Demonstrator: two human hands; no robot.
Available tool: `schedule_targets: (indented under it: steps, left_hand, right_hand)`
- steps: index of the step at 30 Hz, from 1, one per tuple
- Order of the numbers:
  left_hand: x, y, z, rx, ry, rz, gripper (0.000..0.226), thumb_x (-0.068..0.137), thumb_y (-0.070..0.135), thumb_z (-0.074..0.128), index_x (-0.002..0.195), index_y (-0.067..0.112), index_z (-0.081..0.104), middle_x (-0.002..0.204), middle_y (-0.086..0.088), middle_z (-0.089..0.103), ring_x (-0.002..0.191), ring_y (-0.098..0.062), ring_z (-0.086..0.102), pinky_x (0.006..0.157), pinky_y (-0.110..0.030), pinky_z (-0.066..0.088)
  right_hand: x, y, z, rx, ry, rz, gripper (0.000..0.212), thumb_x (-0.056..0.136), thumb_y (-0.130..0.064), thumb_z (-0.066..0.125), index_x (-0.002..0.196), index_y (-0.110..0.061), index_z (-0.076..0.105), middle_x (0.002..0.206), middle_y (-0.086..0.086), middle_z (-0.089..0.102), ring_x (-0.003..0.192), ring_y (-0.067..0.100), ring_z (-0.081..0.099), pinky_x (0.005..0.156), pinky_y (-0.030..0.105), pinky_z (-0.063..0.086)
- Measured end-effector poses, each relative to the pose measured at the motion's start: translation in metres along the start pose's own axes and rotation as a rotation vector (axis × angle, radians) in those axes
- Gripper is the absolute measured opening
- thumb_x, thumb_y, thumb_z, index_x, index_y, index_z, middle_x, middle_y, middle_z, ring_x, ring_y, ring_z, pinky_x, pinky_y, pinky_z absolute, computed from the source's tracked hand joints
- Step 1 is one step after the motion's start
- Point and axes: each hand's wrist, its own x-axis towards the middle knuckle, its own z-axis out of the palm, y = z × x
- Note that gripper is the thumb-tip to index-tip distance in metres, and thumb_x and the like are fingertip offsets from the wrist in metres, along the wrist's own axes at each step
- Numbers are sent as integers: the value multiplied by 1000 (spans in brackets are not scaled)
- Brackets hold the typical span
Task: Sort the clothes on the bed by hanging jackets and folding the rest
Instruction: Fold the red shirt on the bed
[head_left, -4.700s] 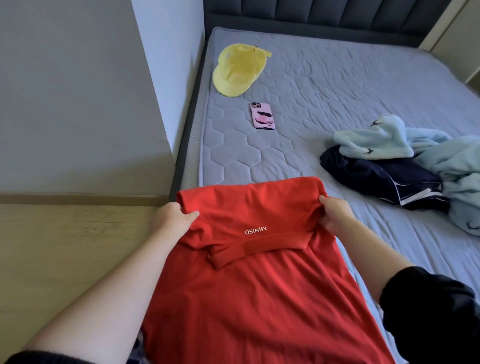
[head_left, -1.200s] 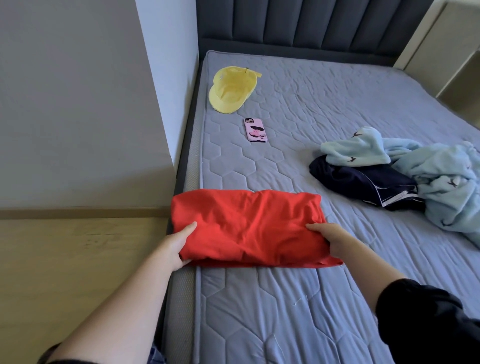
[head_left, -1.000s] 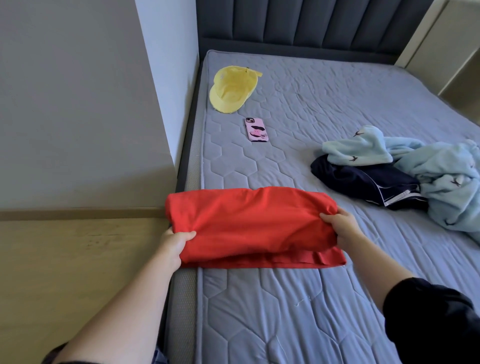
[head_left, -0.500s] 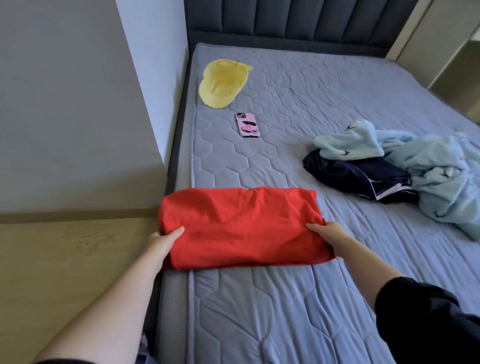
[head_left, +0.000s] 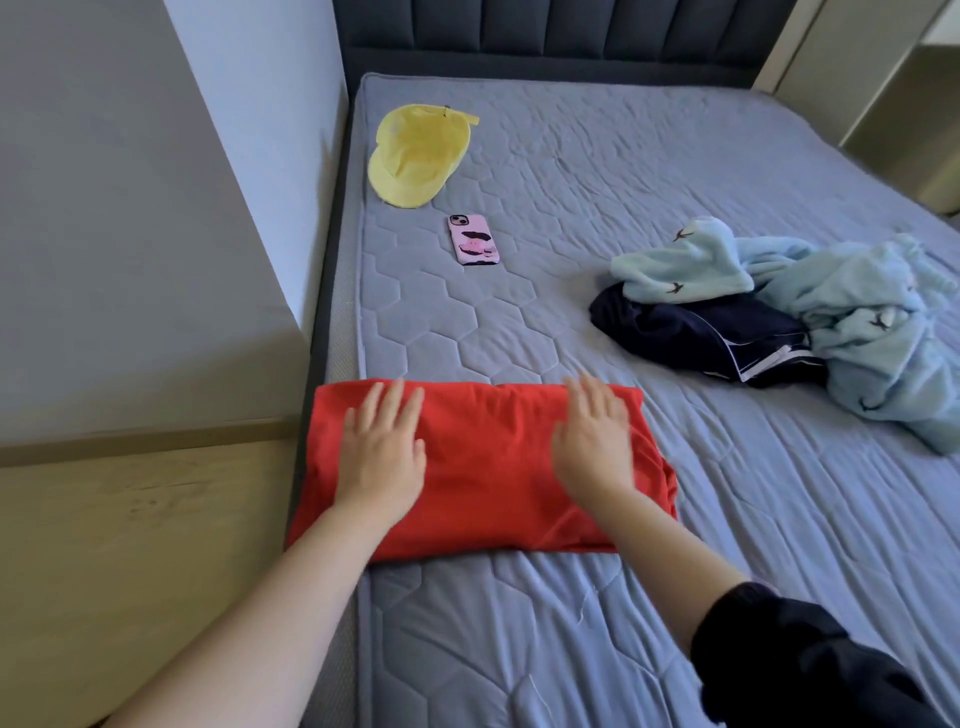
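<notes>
The red shirt (head_left: 485, 470) is pressed under left hand (head_left: 385, 453) and right hand (head_left: 593, 448), grips apart; creases are best smoothed outward.

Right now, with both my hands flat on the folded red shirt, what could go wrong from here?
The red shirt overhangs the mattress on its left edge, so it might slip towards the wall once the left hand and right hand lift.
Its layers sit uneven at the near right corner, so the fold may spring open.
The light blue garment lies over the navy garment; pulling one could drag the other.
</notes>
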Motion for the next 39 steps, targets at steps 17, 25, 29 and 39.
schedule_targets:
  steps: [17,25,29,39]
  left_hand:
    - [-17,-54,26,-229,-26,-782,68,82,42,68,135,6,44,132,-23,46,120,-40,45,95,-47,40]
    - [-9,-75,16,-480,-68,-1002,37,89,29,63,90,-8,64,100,-31,64,94,-45,60,79,-40,45]
    - [-10,-74,12,-515,82,-1049,36,92,29,60,87,-7,62,95,-31,64,89,-45,59,80,-44,46]
    - [-22,50,28,-31,-458,159,61,98,50,33,152,35,9,161,3,4,148,-25,1,114,-55,12]
  right_hand:
    - [17,100,25,139,-178,571,56,94,-48,44,123,-1,52,126,21,54,120,36,46,94,42,38]
    - [12,107,-8,659,-498,793,38,78,-38,76,99,-9,62,95,10,67,82,23,64,70,30,51]
    - [4,108,-16,912,-390,799,26,81,-20,75,98,-4,66,89,15,70,80,28,67,77,39,57]
    - [16,96,-25,412,-182,609,19,77,-22,75,82,-9,62,82,10,66,79,27,61,67,32,44]
